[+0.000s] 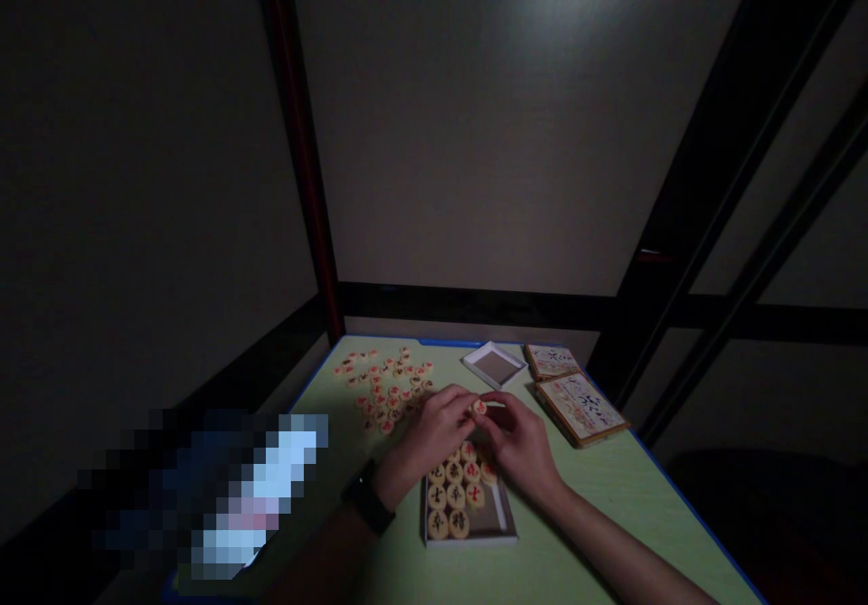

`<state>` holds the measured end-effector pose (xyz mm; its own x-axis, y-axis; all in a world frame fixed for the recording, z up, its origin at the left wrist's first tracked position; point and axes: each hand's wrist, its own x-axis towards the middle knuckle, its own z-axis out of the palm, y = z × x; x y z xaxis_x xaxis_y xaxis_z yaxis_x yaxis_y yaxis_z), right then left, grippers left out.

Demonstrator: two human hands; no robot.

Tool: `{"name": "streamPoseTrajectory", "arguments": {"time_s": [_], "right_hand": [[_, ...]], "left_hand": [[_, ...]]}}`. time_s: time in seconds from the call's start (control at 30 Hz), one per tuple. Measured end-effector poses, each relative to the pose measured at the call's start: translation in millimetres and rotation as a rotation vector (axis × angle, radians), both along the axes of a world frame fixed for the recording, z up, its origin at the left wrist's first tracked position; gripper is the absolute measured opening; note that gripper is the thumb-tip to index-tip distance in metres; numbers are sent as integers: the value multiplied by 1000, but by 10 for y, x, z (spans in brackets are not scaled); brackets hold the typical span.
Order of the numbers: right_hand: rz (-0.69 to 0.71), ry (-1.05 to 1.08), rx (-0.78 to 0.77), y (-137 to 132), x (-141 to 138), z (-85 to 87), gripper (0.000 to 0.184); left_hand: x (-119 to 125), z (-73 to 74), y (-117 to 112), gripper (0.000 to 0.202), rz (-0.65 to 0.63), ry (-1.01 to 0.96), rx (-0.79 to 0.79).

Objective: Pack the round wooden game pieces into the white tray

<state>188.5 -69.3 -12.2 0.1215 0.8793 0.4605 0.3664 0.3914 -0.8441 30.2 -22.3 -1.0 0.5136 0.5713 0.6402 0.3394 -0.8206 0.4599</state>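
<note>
A round wooden Chinese chess piece [479, 407] with a red character is held up between my two hands, above a shallow open box. The thumb and forefinger of my right hand [522, 442] pinch it from the right. My left hand [439, 426], with a dark watch on the wrist, has closed fingertips at its left side; the far fingers are partly hidden. Below, the box [475, 542] holds rows of larger-looking pieces [456, 496] with black or red characters. Its lower right part shows bare brown bottom, and the hands cover its far end.
Many loose pieces [390, 392] lie scattered across the far left of the green table [583, 533]. An empty shallow tray-like box part [495, 365] rests at the back. Two printed boxes [581, 406] lie on the right. A blurred-out bright object [264, 496] is at the left edge.
</note>
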Motion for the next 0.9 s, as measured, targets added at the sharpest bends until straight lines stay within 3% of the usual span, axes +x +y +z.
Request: {"name": "streamPoseTrajectory", "arguments": {"time_s": [0.1, 0.23, 0.4, 0.57, 0.9], "right_hand": [[-56, -127, 73, -36, -23, 23, 19], [-98, -182, 102, -22, 2, 22, 22], [-153, -224, 202, 7, 68, 8, 26], [-85, -314, 356, 33, 105, -3, 22], [-30, -431, 354, 65, 179, -34, 23]], "left_hand": [[9, 4, -23, 25, -1, -10, 2], [27, -4, -4, 20, -1, -102, -75], [76, -43, 78, 9, -26, -317, -376], [120, -65, 146, 17, -84, -468, -693], [68, -50, 132, 29, -214, -528, -933]]}}
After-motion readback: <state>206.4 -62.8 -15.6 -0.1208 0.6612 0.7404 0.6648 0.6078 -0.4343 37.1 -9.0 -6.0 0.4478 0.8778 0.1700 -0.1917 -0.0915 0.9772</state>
